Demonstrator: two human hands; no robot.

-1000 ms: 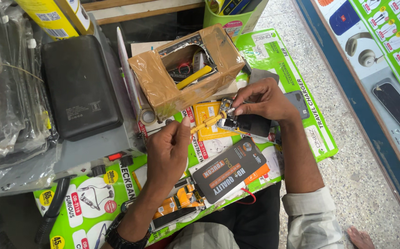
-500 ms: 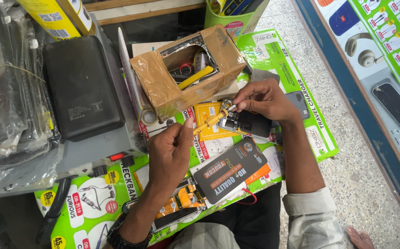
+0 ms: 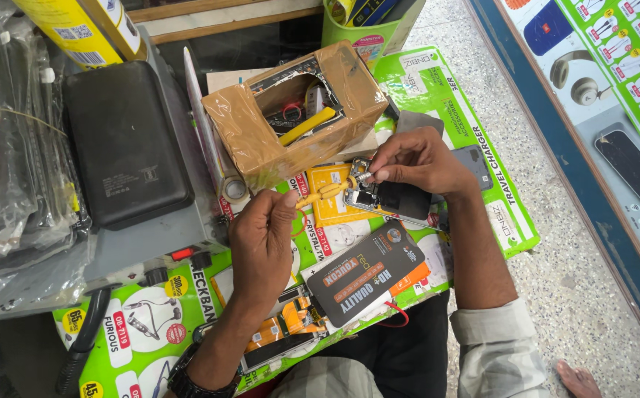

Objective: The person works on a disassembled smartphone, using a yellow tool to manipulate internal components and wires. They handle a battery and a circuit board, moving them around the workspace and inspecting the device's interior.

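Note:
My left hand (image 3: 262,239) pinches the handle end of a small yellow screwdriver (image 3: 325,193), whose tip points right toward an opened phone (image 3: 379,199). My right hand (image 3: 416,160) rests on that phone's upper edge, its fingertips closed around the screwdriver's metal tip. The phone lies back-off on a green printed mat (image 3: 438,96), showing metal parts and a black battery. A dark flat battery pack with orange print (image 3: 364,274) lies just in front of it, near my lap.
A tape-wrapped cardboard box (image 3: 242,121) holding small tools stands behind the phone. A black case (image 3: 124,140) and plastic-wrapped goods (image 3: 3,147) sit at left. A green cup (image 3: 364,33) stands at the back; another opened device (image 3: 283,332) lies near my left wrist.
Both hands have stayed over the phone; the left hand has shifted slightly and the screwdriver now lies more level between the two hands.

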